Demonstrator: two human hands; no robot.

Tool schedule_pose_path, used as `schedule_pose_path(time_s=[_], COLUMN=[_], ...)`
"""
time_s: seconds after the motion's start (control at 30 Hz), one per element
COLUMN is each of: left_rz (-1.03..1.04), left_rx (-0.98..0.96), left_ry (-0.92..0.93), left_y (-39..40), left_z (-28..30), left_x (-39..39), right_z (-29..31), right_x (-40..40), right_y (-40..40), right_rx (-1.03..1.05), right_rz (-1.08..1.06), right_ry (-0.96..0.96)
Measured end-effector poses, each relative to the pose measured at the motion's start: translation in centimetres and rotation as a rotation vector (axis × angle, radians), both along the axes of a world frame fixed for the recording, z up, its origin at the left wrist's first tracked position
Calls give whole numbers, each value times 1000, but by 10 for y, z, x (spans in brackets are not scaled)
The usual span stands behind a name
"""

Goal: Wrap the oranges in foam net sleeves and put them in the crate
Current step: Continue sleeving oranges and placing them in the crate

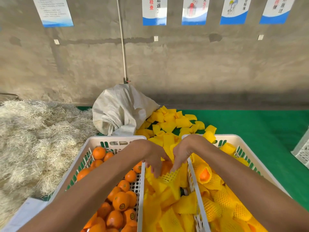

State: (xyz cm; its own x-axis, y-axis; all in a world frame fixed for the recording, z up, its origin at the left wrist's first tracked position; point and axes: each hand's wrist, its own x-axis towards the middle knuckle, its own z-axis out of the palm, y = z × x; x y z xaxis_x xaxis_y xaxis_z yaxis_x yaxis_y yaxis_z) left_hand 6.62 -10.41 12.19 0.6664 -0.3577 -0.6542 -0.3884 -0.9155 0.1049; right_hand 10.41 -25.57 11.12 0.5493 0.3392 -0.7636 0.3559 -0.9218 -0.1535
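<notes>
Between the two crates, my left hand and my right hand meet over a pile of yellow foam net sleeves. Together they hold one orange that sits partly inside a yellow sleeve; my fingers curl round the sleeve's edge. The left white crate holds several bare oranges. The right white crate holds several wrapped oranges.
More loose sleeves spill from a white woven sack behind the crates on the green table. Pale straw lies heaped to the left. Another white crate shows at the right edge.
</notes>
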Motion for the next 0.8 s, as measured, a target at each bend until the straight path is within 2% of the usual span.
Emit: schedule_pose_path(time_s=[0.07, 0.17, 0.23, 0.3, 0.43, 0.6, 0.8], left_rz=[-22, 191, 377, 513, 570, 546, 512], left_rx=[-43, -486, -673, -779, -790, -788, -808], left_ry=[67, 256, 212, 161, 153, 146, -15], left_y=[-7, -14, -20, -26, -29, -27, -23], left_z=[-4, -33, -58, -84, -109, -109, -119], left_x=[-4, -8, -12, -17, -16, -10, -4], right_z=[2, -9, -21, -36, -66, -77, -91], right_x=[-1, 2, 0, -3, -5, 4, 12], right_y=[-4, -16, -26, -35, -46, -49, -45], right_rx=[9, 97, 172, 179, 175, 222, 323], right_rz=[-31, -123, -209, -217, -195, -193, -227], right_ry=[-18, -21, -55, -100, -175, -224, -330])
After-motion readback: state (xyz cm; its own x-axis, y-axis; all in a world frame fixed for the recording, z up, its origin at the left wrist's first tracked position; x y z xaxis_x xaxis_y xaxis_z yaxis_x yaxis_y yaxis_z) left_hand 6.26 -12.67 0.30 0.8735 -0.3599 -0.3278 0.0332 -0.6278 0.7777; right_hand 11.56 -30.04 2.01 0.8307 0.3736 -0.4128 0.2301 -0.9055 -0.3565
